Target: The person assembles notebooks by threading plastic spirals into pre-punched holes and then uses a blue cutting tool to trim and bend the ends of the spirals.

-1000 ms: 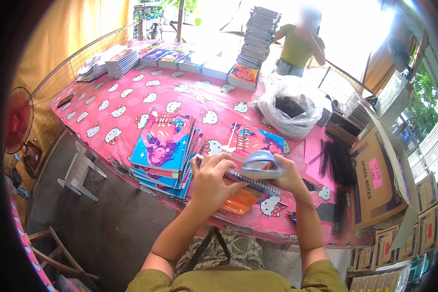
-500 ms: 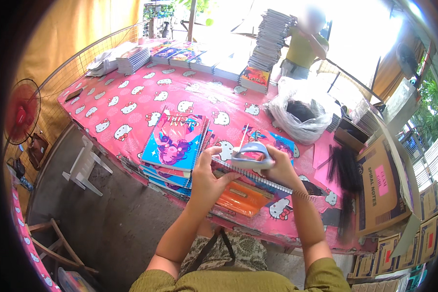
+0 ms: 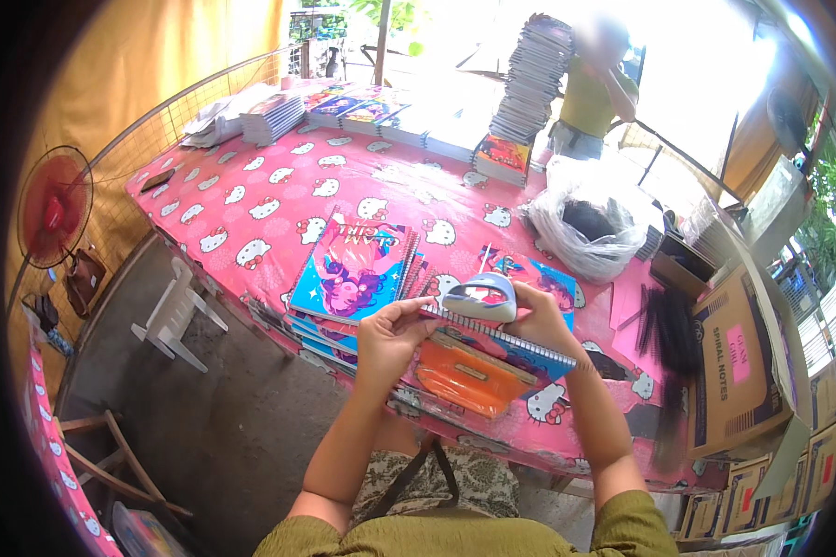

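A spiral notebook (image 3: 506, 336) is held above the table, its coil-bound edge turned up. My left hand (image 3: 390, 339) is closed on the left end of that edge, thumb and fingers pinching near the coil. In my right hand (image 3: 541, 320) is a grey-white hand tool with a looped handle (image 3: 480, 299), held just above the coil; its exact kind I cannot make out. Left of my left hand stands a stack of blue-and-pink notebooks (image 3: 355, 269). Behind the tool lies another notebook (image 3: 548, 277), partly hidden. An orange plastic-wrapped pouch (image 3: 464, 379) lies under the held notebook.
Black coils (image 3: 669, 339) lie at the right beside a cardboard box (image 3: 736, 357). A clear plastic bag (image 3: 594, 246) holds something dark. Notebook stacks (image 3: 529, 88) line the far table edge, where another person (image 3: 590, 97) stands. A white plastic stool (image 3: 178, 316) and red fan (image 3: 56, 209) are left.
The view has shifted slightly, so the table sits further right. The tool has tilted, and its looped top faces up more. Both hands keep hold of what they held.
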Tool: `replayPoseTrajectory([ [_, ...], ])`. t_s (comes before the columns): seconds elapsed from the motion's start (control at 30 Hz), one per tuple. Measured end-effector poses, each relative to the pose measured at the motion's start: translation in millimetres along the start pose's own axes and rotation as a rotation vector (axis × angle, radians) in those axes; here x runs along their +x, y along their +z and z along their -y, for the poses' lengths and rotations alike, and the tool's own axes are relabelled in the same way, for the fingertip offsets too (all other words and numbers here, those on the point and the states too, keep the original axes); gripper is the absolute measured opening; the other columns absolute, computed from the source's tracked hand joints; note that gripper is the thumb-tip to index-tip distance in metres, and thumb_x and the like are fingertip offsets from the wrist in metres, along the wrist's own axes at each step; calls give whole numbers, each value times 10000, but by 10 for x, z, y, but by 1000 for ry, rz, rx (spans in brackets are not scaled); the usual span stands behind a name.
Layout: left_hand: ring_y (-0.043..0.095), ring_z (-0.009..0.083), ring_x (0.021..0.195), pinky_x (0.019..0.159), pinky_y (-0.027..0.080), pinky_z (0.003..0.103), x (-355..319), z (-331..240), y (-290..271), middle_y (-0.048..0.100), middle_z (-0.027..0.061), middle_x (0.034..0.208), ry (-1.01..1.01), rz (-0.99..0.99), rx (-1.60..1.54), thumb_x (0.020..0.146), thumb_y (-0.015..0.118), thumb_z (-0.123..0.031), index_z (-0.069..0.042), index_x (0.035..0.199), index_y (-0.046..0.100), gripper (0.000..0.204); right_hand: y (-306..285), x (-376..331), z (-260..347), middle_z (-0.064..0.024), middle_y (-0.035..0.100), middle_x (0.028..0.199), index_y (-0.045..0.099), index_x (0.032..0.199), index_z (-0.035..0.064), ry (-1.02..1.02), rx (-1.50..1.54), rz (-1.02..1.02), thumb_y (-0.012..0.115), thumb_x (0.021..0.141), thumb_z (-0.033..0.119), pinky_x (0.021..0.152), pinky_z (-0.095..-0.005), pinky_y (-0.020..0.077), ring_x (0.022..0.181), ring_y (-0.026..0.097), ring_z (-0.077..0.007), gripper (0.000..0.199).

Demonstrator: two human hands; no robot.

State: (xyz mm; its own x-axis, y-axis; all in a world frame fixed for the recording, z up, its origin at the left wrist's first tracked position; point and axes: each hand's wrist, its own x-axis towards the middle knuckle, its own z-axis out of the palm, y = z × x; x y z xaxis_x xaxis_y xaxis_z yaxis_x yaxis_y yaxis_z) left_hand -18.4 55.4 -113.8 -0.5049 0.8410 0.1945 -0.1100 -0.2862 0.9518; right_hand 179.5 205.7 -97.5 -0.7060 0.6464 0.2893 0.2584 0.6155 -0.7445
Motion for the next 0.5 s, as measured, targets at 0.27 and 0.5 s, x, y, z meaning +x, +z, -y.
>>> replayPoseTrajectory([
  [0.27,638,127,862,732,531,264,114,-385,119,678,89,927,392,156,135,756,792,-29,-4,949,638,248,-221,-1190,-212,-107,648,954,658,1026,92,162,-746,-25,790,685,309,723,-396,513,871,638,-284,424],
  [0.5,653,191,831,706,548,292,-468,-1134,221,706,93,939,1213,114,252,679,797,24,-62,839,678,217,-354,-2138,-222,-179,524,1301,577,1247,88,404,-669,-78,734,750,409,1027,-493,342,1210,474,-363,613],
])
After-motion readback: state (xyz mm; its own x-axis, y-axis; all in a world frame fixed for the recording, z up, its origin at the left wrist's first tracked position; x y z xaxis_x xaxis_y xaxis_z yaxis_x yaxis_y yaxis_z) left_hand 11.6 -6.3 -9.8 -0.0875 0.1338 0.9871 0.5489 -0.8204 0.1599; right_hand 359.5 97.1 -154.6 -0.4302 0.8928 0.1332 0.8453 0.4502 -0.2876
